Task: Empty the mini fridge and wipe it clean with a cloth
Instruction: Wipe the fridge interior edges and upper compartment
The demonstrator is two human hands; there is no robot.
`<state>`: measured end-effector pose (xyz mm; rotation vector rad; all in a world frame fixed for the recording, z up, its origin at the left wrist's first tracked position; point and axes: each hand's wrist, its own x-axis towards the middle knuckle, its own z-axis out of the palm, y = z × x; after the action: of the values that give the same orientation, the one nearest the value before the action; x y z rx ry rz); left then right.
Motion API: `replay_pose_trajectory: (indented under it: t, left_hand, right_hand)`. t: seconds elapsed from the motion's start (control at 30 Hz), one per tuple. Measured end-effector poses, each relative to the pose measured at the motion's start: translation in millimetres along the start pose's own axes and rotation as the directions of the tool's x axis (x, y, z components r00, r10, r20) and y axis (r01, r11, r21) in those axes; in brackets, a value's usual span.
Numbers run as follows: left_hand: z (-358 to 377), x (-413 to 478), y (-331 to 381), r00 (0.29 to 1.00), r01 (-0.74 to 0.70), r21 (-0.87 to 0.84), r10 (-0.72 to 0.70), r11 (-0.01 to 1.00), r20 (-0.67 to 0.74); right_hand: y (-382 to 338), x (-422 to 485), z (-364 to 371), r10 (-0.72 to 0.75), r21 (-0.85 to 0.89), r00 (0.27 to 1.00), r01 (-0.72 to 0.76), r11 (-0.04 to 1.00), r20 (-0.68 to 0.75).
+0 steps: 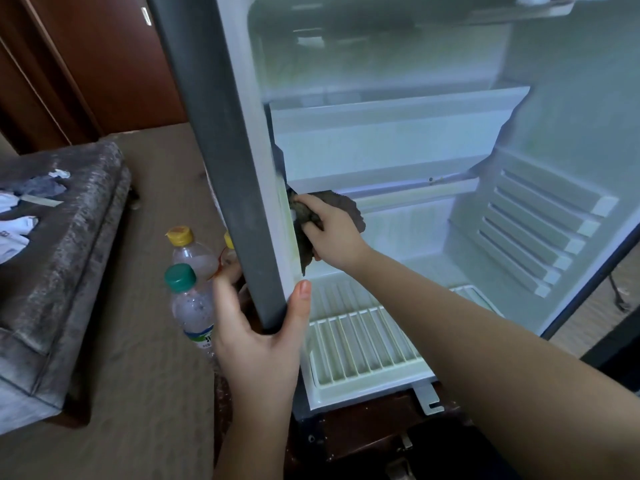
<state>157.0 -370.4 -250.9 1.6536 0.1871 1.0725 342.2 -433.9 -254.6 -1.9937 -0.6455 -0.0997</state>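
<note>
Brown cloth [350, 206] clenched in the right hand [332, 235].

Soft, even daylight fills my open mini fridge [398, 140], whose white interior, tinted pale green, is the brightest area in view. Hazy reflections glare on the back wall high inside it. Left of the fridge, a wooden door [114, 64] sinks into deep shadow. The cloth [346, 206] in my right hand [330, 233], against the fridge's left wall, reads as a dark, smeared blur. The wide lens bows the fridge's grey side and stretches my forearm in front of it. Detail is soft throughout.
</note>
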Motion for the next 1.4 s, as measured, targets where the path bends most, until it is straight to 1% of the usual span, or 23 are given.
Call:
replay_pose_trajectory:
  t: [0.07,0.17,0.27,0.33,0.37,0.4,0.43,0.47,0.5,0.53,0.6,0.63,0.67,0.77,0.83,0.9,1.0,1.07,1.17,1.3,1.4]
  left_hand:
    - [2,0,-1,1.000,-0.015,0.033,0.016,0.999,-0.012]
    - [2,0,-2,0.999,-0.028,0.050,0.030,0.998,-0.026]
    - [1,-1,-1,0.999,-0.030,0.035,0.030,0.999,-0.014]
    - [0,0,-1,1.000,-0.028,0.025,0.028,0.999,0.000]
    - [-1,0,-1,1.000,-0.024,0.021,0.024,0.999,0.007]
    - [-1,0,-1,1.000,-0.021,0.015,0.020,1.000,0.012]
    - [-2,1,-1,1.000,-0.018,0.008,0.018,1.000,0.015]
    - [-3,1,-2,1.000,-0.017,0.006,0.017,1.000,0.017]
    - [-3,1,-3,1.000,-0.017,0.005,0.017,1.000,0.019]
    - [-3,1,-3,1.000,-0.020,0.002,0.020,1.000,0.021]
    - [-3,0,-4,0.999,-0.025,-0.013,0.025,1.000,0.029]
    - [-3,0,-5,0.999,-0.023,-0.022,0.023,0.999,0.032]
    - [-3,0,-6,0.999,-0.017,-0.031,0.018,0.999,0.036]
    - [-5,1,-6,0.999,-0.004,-0.028,0.005,1.000,0.042]
    - [-5,2,-6,0.999,-0.004,-0.012,0.005,1.000,0.044]
    - [-6,2,-6,0.999,-0.003,-0.008,0.004,1.000,0.043]
    - [-6,1,-7,0.999,-0.003,-0.014,0.003,1.000,0.049]
    - [-6,2,-7,0.998,-0.005,-0.017,0.006,1.000,0.059]
    - [-6,2,-6,0.998,-0.004,-0.016,0.005,1.000,0.063]
    - [-6,2,-4,0.998,0.003,-0.021,-0.002,1.000,0.064]
    - [-7,1,-5,0.997,0.022,-0.011,-0.021,1.000,0.068]
  right_hand:
    - [2,-4,2,-0.018,-0.039,0.999,0.017,0.999,-0.043]
    - [2,-6,-3,-0.060,-0.140,0.997,0.052,0.989,-0.052]
    - [0,-10,-18,-0.133,-0.180,0.991,0.136,0.974,0.031]
    - [4,-19,-30,-0.142,-0.189,0.985,0.159,0.969,0.099]
    - [5,-26,-37,-0.118,-0.167,0.988,0.133,0.977,0.097]
    - [5,-32,-44,-0.093,-0.139,0.994,0.101,0.985,0.061]
    - [5,-37,-51,-0.084,-0.135,0.996,0.081,0.988,-0.015]
    - [4,-40,-58,-0.101,-0.172,0.990,0.082,0.982,-0.099]
    - [1,-41,-64,-0.126,-0.250,0.980,0.084,0.964,-0.156]
    - [-2,-41,-69,-0.147,-0.343,0.973,0.079,0.936,-0.176]
    - [-8,-37,-76,-0.162,-0.550,0.970,0.037,0.835,-0.180]
    - [-9,-35,-79,-0.169,-0.628,0.966,0.010,0.778,-0.194]
    - [-11,-33,-81,-0.184,-0.671,0.957,-0.013,0.741,-0.222]
    - [-10,-29,-79,-0.260,-0.688,0.918,-0.018,0.726,-0.298]
    - [-5,-26,-69,-0.282,-0.701,0.913,-0.007,0.713,-0.296]
    - [-1,-23,-53,-0.270,-0.701,0.931,0.021,0.712,-0.247]
    - [-5,-18,-18,-0.319,-0.624,0.932,0.149,0.767,-0.170]
    - [-11,-12,7,-0.358,-0.597,0.926,0.221,0.771,-0.119]
    - [-13,-5,16,-0.303,-0.579,0.945,0.179,0.795,-0.124]
    - [-9,-4,-5,-0.327,-0.666,0.944,0.211,0.715,-0.051]
    - [-5,-9,-23,-0.262,-0.682,0.964,0.155,0.714,-0.055]
